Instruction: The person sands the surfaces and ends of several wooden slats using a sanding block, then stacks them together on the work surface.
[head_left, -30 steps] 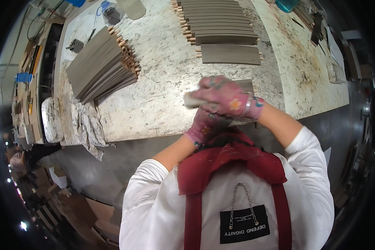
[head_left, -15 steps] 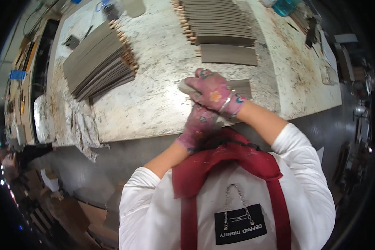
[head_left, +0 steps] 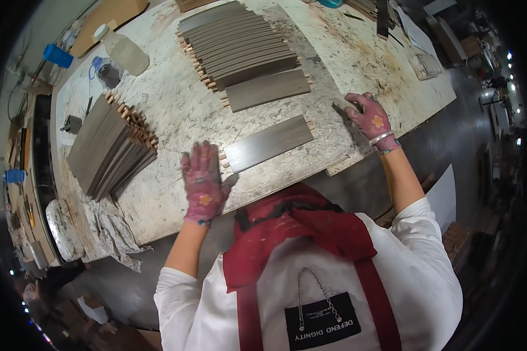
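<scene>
Scuffed white worktable [head_left: 170, 108]; on it grey-brown wood-grained board [head_left: 269, 146] with pale pegs [head_left: 311, 123], flat at worker's twelve o'clock. Pink-gloved left hand [head_left: 204, 184], board's eight: fingers extended, empty. Pink-gloved right hand [head_left: 371, 120], near three: fingers bent by small pale block [head_left: 339, 106], can't tell if gripping. I'd steady board, sparing pegs.

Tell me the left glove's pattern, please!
The left glove is pink with flowers, clearest in the head view.

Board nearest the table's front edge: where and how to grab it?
I'd take the board by both long edges at mid-length, from above on the near side. It lies flat on the table, with tabletop showing along both long edges, while thin pegs jut from its short ends.
</scene>
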The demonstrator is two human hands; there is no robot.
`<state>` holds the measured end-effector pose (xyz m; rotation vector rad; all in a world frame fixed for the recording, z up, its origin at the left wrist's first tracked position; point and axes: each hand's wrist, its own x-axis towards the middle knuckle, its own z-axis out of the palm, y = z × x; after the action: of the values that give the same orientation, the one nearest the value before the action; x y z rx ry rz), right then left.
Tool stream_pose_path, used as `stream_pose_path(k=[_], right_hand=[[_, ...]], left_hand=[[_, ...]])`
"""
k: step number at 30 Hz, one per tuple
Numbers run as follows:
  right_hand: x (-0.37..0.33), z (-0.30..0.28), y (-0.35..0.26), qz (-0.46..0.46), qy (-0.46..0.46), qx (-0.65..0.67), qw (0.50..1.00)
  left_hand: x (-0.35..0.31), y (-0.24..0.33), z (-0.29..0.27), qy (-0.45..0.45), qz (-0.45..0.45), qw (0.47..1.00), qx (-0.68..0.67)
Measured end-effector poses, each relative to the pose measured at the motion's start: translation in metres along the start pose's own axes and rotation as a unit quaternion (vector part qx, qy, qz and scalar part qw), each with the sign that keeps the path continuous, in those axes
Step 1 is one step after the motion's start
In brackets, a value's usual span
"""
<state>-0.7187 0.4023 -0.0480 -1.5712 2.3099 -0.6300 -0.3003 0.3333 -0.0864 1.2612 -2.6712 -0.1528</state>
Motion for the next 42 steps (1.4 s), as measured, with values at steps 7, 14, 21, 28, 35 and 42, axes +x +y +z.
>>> stream_pose_path(k=[7, 14, 21, 28, 35, 42], right_hand=[[-0.011, 0.027, -0.036, -0.056, 0.008, 0.203, 0.978], [0.003, 0.059, -0.007, 0.181, 0.041, 0.622, 0.761], [-0.010, 0.051, -0.019, 0.151, 0.016, 0.615, 0.773], [-0.035, 0.038, -0.001, 0.221, 0.035, 0.602, 0.766], [-0.007, 0.055, -0.047, -0.012, -0.013, 0.355, 0.935], [-0.007, 0.078, -0.070, -0.021, -0.013, 0.095, 0.995]], left_hand=[[0.026, 0.035, -0.003, -0.056, 0.136, 0.985, -0.090], [0.052, 0.094, -0.014, 0.083, 0.147, 0.950, -0.262], [0.066, 0.097, 0.020, -0.024, 0.098, 0.972, -0.210], [0.078, 0.007, -0.019, -0.208, -0.045, 0.938, -0.275], [0.061, 0.051, 0.011, 0.032, 0.123, 0.988, -0.088], [0.057, 0.059, 0.012, 0.026, 0.094, 0.989, -0.109]])
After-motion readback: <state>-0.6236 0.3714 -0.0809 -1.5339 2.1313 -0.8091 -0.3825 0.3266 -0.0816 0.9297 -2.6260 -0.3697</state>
